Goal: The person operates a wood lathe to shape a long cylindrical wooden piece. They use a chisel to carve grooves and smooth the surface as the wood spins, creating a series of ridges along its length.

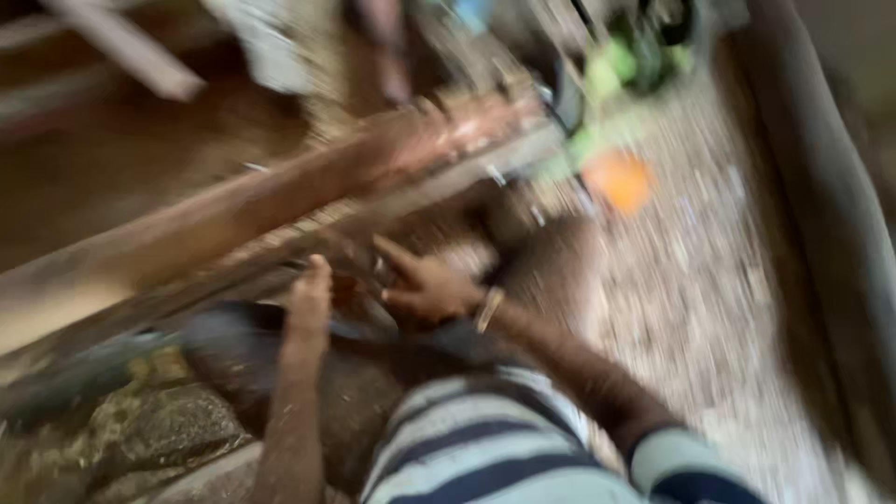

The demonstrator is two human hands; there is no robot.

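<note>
View: the picture is badly blurred, so fine detail cannot be read.
Left hand: the left hand [310, 297] reaches forward with fingers drawn together, its tip at the lower edge of the long plank [280, 201]; whether it pinches anything I cannot tell.
Right hand: the right hand [425, 287] lies just beside the left, fingers partly spread and pointing toward the plank, a wristband [488, 309] on the wrist; nothing is clearly gripped.
Plank: a long reddish-brown board running slantwise from lower left to upper right, just above both hands.
Ground: pale gravel [691, 280] to the right, dark stones [168, 425] at lower left.
Beyond: an orange thing [618, 181] and green things [616, 70] near the plank's far end, too smeared to name.
Doing it well: as I judge it, work under the plank's edge wants both hands close together, fingertips clear of any pinch between wood and stone, and a steadier head.
</note>
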